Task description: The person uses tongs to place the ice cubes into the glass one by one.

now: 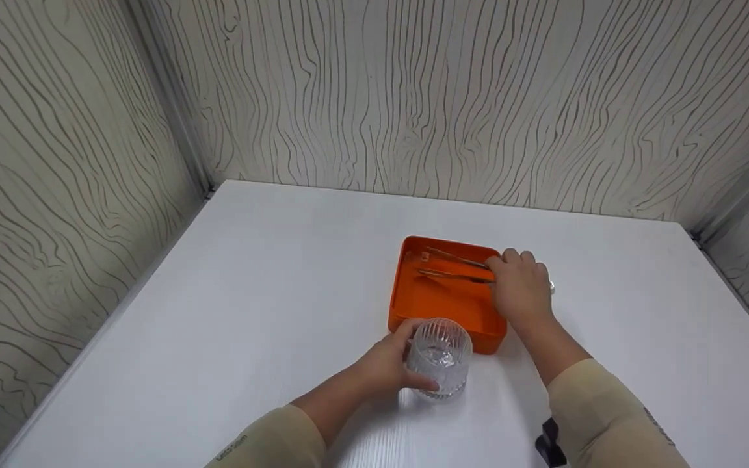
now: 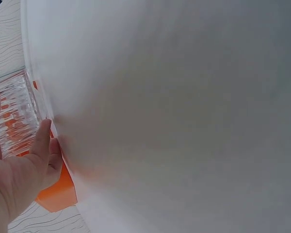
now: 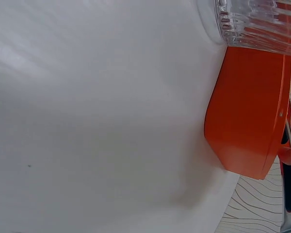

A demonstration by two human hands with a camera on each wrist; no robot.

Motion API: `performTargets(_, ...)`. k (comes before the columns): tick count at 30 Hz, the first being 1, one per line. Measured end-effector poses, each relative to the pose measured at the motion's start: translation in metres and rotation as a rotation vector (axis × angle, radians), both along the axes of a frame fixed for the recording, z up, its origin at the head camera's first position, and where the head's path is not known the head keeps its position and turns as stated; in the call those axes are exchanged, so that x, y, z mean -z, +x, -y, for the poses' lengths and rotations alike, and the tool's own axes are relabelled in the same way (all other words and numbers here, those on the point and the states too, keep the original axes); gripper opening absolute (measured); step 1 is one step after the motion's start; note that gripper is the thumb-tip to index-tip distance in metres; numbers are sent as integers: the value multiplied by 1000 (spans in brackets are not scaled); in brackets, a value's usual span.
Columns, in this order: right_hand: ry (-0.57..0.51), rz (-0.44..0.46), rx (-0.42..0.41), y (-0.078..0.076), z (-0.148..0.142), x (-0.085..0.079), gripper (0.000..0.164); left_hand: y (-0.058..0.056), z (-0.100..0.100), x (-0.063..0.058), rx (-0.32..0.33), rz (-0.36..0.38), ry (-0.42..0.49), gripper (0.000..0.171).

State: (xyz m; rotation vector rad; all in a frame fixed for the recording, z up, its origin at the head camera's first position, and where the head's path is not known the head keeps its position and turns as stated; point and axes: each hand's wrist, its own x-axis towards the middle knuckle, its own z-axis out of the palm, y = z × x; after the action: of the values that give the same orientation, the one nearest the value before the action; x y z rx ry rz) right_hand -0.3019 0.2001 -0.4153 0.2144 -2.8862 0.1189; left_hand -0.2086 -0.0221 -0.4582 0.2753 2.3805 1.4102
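Note:
My left hand (image 1: 384, 364) is curled round the side of a clear ribbed glass (image 1: 441, 361), which stands against the near side of an orange tray (image 1: 446, 309). Something clear lies low in the glass; what it is I cannot tell. My right hand (image 1: 523, 286) grips metal tongs (image 1: 456, 276) above the tray's right edge. Their two arms are spread apart and point left over the tray. Near the tray's far left corner is a small pale piece (image 1: 425, 257), between the tong tips. In the right wrist view a dark grip panel (image 3: 290, 187) shows on the tongs.
Tray and glass stand on a white table (image 1: 270, 292). Wood-grain patterned panels (image 1: 374, 97) rise behind it and at both sides. A black object (image 1: 550, 445) shows beside the right sleeve, partly hidden.

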Motion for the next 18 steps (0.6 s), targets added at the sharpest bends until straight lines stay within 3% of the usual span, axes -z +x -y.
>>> performTargets(18,-34,69,39,-8,3,-1,37,-1,-1,0,-9,15,22,76)
